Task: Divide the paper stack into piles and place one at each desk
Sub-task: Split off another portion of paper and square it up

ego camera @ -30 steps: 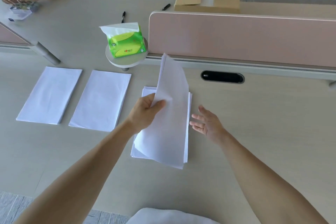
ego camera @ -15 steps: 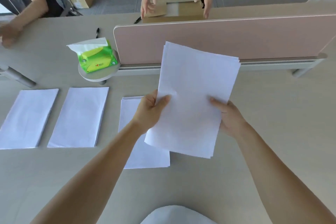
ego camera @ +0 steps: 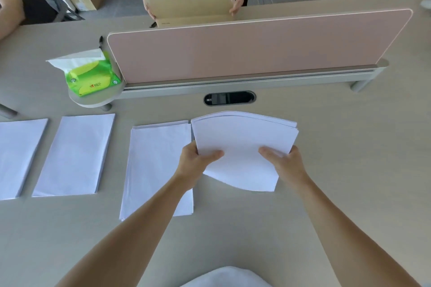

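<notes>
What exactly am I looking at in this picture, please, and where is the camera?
There is no machine: these are one person's bare arms, filmed by a camera worn on their head, looking down. The left hand and right hand each grip a curved sheaf of white paper by its sides. Three flat paper piles lie on the desk to its left. Behind stand a green tissue pack and a pink divider; beyond it, another person handles a cardboard box.

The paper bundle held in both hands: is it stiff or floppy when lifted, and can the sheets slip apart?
Probably floppy: the paper bundle bows between the left hand and right hand, its near edge sagging. Sheets likely slide, since the far edge is fanned. It seems light, held by pinches.
</notes>
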